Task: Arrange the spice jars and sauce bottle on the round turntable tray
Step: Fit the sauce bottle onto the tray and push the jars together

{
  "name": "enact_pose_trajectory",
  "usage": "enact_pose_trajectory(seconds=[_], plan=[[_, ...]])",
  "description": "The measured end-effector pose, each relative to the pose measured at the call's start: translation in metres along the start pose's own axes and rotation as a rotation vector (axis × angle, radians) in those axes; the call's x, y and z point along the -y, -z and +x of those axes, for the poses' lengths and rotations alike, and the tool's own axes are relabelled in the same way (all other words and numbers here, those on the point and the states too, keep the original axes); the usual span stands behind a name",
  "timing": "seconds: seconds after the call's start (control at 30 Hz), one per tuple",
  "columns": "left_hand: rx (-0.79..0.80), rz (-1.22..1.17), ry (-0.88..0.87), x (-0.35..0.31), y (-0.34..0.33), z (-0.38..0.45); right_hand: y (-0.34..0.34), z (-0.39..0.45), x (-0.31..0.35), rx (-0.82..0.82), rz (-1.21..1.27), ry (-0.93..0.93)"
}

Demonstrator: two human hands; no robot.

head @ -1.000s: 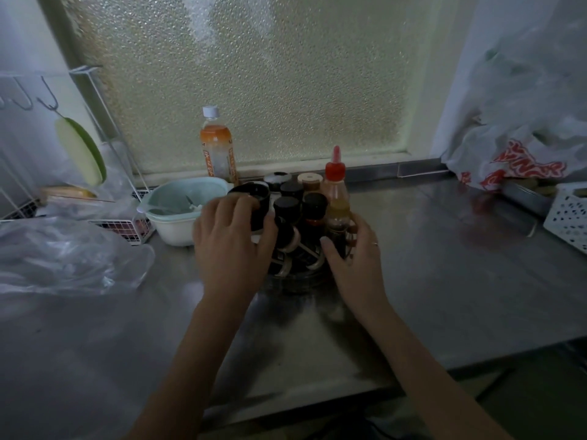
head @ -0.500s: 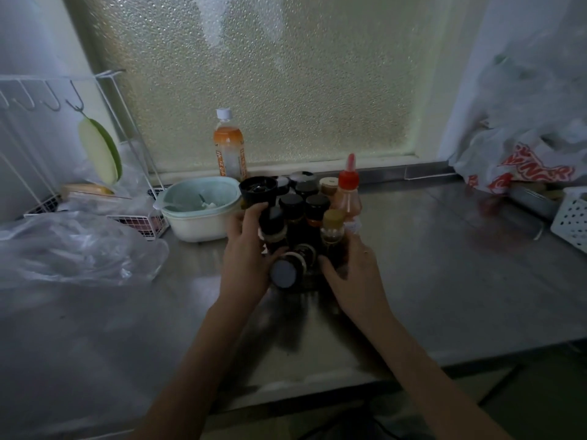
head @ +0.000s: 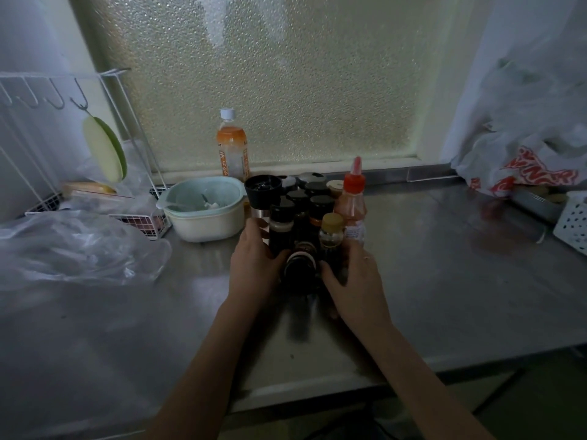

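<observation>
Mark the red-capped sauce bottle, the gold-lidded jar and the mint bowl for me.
red-capped sauce bottle [head: 350, 201], head view, clear body.
gold-lidded jar [head: 332, 221], head view, lid.
mint bowl [head: 203, 217], head view, outer wall.

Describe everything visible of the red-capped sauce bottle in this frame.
The sauce bottle is a clear, plastic-looking squeeze bottle with orange-red contents, a red cap tapering to a pointed nozzle, and a pale label low on its body. It stands upright at the right edge of the jar cluster, behind and beside the gold-lidded jar. Its base is hidden by the right hand, whose fingers reach near the label; contact cannot be confirmed. The tray beneath is not visible.
</observation>
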State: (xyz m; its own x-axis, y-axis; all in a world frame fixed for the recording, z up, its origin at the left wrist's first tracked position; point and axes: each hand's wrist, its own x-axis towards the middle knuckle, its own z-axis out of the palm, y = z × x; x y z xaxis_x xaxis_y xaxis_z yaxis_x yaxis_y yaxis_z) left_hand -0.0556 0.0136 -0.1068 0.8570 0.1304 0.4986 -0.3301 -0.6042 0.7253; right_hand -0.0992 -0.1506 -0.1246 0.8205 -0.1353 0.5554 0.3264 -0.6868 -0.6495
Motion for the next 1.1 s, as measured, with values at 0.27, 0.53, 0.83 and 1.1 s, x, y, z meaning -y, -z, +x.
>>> enact_pose_trajectory(seconds=[0.27,0.53,0.83,1.1], plan=[[-0.008,0.169,-0.1,-0.005,0.002,-0.006,0.009,-0.005,0.016,0.006,-0.34,0.476],[0.007,0.122,-0.092,-0.001,0.001,-0.004,-0.007,0.029,0.038,-0.113,-0.441,0.347],[-0.003,0.266,-0.113,0.0,0.013,-0.008,-0.012,0.022,0.031,-0.178,-0.112,0.05],[0.057,0.232,-0.064,0.006,0.011,-0.008,-0.007,0.009,0.021,-0.113,-0.116,-0.119]])
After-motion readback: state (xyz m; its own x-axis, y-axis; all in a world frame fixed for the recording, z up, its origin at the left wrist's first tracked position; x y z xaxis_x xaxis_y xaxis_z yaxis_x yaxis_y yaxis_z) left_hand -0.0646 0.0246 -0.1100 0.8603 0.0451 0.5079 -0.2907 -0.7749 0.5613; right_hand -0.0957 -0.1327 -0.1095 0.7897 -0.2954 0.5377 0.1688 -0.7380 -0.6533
